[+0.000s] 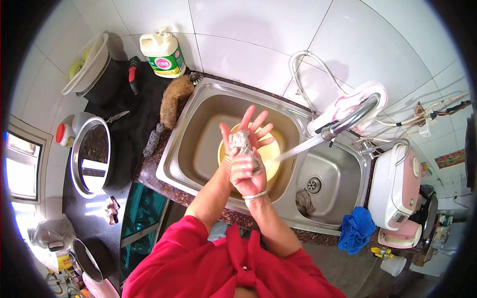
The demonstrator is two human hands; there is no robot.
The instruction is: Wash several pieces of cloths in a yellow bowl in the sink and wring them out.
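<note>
Over the left basin of a stainless-steel sink [195, 126], my left hand [253, 128] is turned palm up with its fingers spread. My right hand [249, 169] is closed around a wet, crumpled grey-white rag [242, 143], which presses against the left palm and wrist. The rag's exact material cannot be told. Below both hands a yellow basin [274, 149] stands in the sink, partly hidden by them. Water [298, 149] runs from the chrome faucet [350, 115] down to the left, into the yellow basin beside my hands.
A brown loofah-like scrubber [175, 98] and a detergent jug [163, 54] stand left of the sink. A metal pot [109, 156] sits farther left. A dark rag [305, 201] lies in the right basin; a blue cloth [356, 229] hangs over the front edge near a rice cooker [395, 186].
</note>
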